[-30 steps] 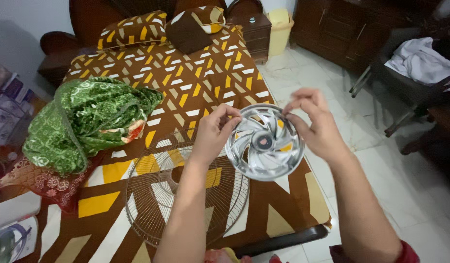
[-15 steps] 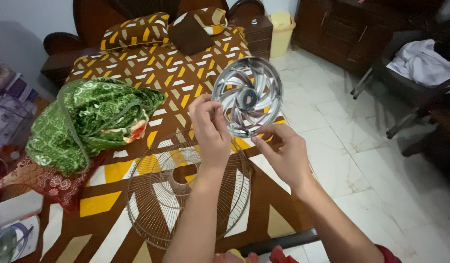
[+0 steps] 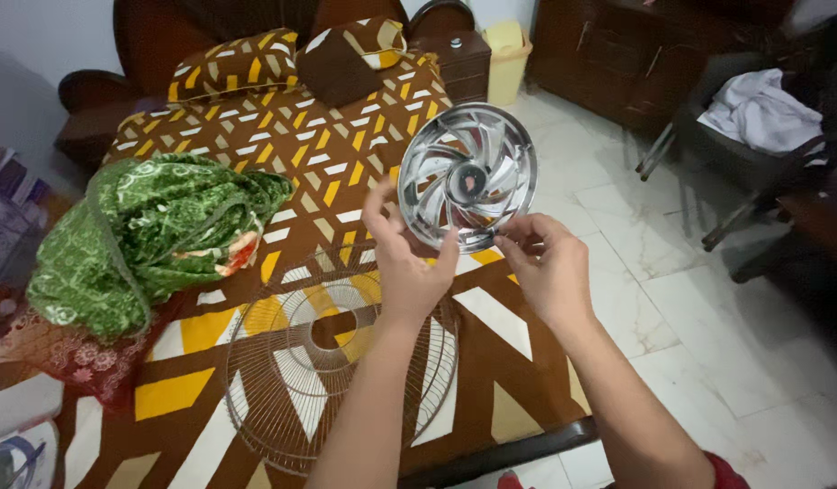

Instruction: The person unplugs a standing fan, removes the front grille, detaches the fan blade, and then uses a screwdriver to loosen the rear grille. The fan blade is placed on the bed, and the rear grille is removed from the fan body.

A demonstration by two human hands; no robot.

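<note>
Both hands hold a shiny round chrome fan cover (image 3: 466, 176) in the air above the bed's right edge: the left hand (image 3: 408, 269) in closed grip on its left rim, the right hand (image 3: 547, 269) pinching its bottom rim. Below them a round wire fan grille (image 3: 337, 362) lies on the brown and yellow patterned bed (image 3: 337, 118), near its foot edge. A crumpled green patterned cloth (image 3: 147, 235) lies at the bed's left edge, well apart.

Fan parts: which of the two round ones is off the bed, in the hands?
The shiny silver vaned disc, held up by both hands. The larger wire grille lies flat on the patterned bedspread, untouched.

The wire grille (image 3: 337, 362) lies on the bed (image 3: 346, 136) near its front edge. The cloth bundle (image 3: 147, 235) sits at the left edge, pillows (image 3: 237, 65) at the back.
</note>
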